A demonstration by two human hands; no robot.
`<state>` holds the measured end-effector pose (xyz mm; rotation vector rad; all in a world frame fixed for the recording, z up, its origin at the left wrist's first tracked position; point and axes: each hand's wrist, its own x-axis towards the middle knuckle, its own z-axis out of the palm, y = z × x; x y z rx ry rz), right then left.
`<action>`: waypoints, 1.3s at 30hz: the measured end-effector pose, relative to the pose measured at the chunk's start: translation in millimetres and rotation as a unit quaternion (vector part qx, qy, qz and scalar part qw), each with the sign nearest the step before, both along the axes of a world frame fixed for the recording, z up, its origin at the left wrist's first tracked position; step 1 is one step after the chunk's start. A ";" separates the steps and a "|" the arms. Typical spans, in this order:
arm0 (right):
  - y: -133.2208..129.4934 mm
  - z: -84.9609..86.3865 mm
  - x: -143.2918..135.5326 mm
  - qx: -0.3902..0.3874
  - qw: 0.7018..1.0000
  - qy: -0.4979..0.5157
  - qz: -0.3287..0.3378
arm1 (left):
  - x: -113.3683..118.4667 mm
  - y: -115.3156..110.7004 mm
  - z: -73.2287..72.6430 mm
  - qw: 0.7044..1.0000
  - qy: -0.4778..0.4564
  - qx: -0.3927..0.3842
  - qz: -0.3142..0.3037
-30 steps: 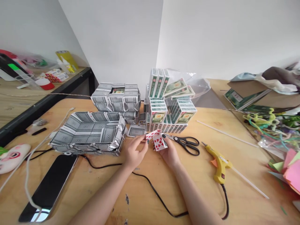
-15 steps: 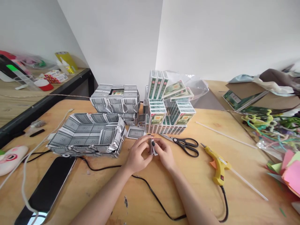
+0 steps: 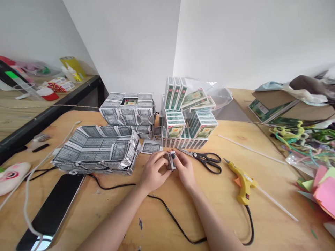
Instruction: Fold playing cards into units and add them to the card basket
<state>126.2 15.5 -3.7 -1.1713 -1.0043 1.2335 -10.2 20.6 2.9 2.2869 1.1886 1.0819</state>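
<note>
Between my two hands is a small folded playing card piece (image 3: 170,162), grey-patterned with white edges. My left hand (image 3: 155,170) is closed on its left side, and my right hand (image 3: 184,170) pinches it from the right, thumb on top. The fingers cover much of it. Just beyond my hands lies a flat stack of playing cards (image 3: 151,146), pattern side up. An open tray made of folded cards (image 3: 91,166) stands to the left, with a taller card-built box (image 3: 128,115) behind it. Black-handled scissors (image 3: 208,161) lie right of my right hand.
Green and white card packs (image 3: 175,130) are piled behind my hands, near a clear plastic bag (image 3: 220,96). A yellow glue gun (image 3: 245,184) with a glue stick lies at right. A phone (image 3: 52,209) and cables lie at left. Coloured paper (image 3: 326,191) sits far right.
The folded card piece has turned in my fingers, showing more of its patterned side and white top edge. My right thumb has shifted slightly. The view has moved a little.
</note>
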 end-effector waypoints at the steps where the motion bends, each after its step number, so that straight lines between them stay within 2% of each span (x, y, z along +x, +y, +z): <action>1: 0.0 -1.3 0.2 0.000 1.000 -0.005 -0.003 | 0.1 -0.2 0.6 1.000 0.002 -0.003 -0.003; 6: 0.2 -4.0 3.0 0.005 0.999 -0.033 -0.008 | 1.7 -1.0 1.8 1.000 0.003 -0.011 -0.012; 14: 1.2 -3.8 5.3 0.016 0.999 -0.036 0.021 | 3.5 -2.4 -3.6 1.000 -0.007 -0.015 0.010; 18: 0.6 -5.8 5.2 0.020 0.999 -0.044 0.020 | 3.0 -2.0 -5.1 1.000 -0.010 -0.024 0.002; 25: -0.4 -2.9 3.4 0.001 0.998 0.033 0.053 | 3.4 -1.7 -7.0 1.000 -0.014 -0.022 -0.008; 30: -1.7 0.0 3.7 -0.044 0.989 0.101 0.098 | 3.1 -4.1 -4.3 0.999 -0.015 -0.022 -0.031; 34: -2.5 1.3 5.0 -0.065 0.984 0.141 0.089 | 2.6 -7.0 -1.5 0.997 -0.036 -0.030 -0.055; 39: -2.3 0.6 5.6 -0.072 0.981 0.157 0.086 | 3.0 -7.4 -0.3 0.995 -0.081 -0.043 -0.047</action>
